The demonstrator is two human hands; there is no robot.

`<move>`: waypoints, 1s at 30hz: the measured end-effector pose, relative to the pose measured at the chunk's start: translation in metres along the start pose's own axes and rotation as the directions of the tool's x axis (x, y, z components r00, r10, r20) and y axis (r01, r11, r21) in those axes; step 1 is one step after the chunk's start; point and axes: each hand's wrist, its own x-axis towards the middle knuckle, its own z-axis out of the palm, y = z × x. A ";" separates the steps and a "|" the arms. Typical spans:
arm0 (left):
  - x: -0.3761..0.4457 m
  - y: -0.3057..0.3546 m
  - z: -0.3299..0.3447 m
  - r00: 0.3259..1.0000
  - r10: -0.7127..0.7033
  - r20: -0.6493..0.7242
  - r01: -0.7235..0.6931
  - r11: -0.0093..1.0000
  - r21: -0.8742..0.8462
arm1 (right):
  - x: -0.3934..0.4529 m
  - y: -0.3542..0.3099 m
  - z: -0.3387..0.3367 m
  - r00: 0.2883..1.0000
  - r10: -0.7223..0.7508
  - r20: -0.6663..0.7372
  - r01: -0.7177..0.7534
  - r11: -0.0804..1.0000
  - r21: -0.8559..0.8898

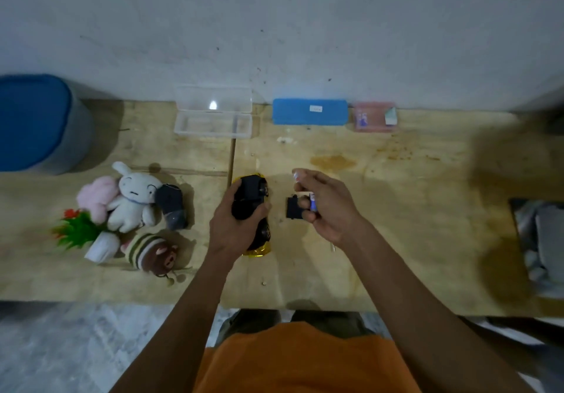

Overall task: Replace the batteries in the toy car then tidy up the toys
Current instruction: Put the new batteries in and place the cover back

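The toy car point(255, 209) lies upside down at the table's middle, its black underside up and yellow body showing at both ends. My left hand point(235, 222) grips it from the left side. My right hand point(326, 206) hovers just right of the car, holding small batteries point(313, 202) with blue and white wrappers between the fingers. A small black battery cover point(293, 207) lies on the table between the car and my right hand.
Soft toys lie at the left: a white rabbit point(134, 197), a pink plush point(97, 194), a brown striped plush point(155, 252), a dark toy point(172, 206), a small fake plant point(79, 231). At the back stand an open clear box point(213, 124), a blue case point(309, 112) and a pink box point(374, 116). A blue-lidded bin point(36, 124) sits far left.
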 end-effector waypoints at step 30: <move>-0.066 -0.037 -0.083 0.920 0.241 0.309 -0.224 0.970 -0.092 | -0.085 0.079 0.060 0.984 -0.166 -0.065 0.166 0.986 -0.012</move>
